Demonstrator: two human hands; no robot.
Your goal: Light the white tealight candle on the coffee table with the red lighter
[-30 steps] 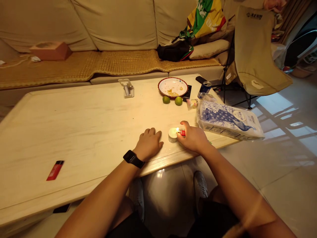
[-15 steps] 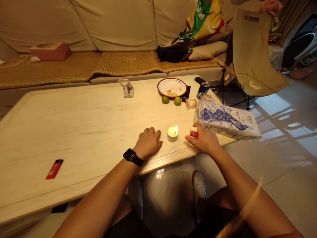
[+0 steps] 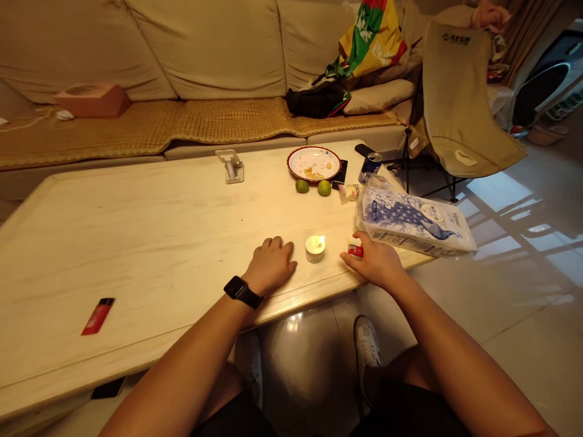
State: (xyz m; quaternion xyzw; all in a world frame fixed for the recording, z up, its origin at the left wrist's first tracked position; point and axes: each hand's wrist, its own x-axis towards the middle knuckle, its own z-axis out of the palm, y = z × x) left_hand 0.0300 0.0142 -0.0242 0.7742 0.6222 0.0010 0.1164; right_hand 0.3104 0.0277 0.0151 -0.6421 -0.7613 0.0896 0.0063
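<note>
A long cream stone bench (image 3: 155, 243) carries, near its far right corner, a white plastic-wrapped pack of peacock-print tissues (image 3: 412, 221). Near the front edge, a small round white lit candle (image 3: 314, 249) stands between the hands. The left hand (image 3: 269, 264) lies spread flat on the bench, just beside the candle; the right hand (image 3: 373, 261) pinches a small red lighter (image 3: 355, 250).

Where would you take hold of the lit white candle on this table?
Probably low on the side wall of the squat white candle, pinching from the near side with the left hand, which lies flat on the table beside it. The round wall gives an even grip, and staying low keeps the hand away from the flame on top.
</note>
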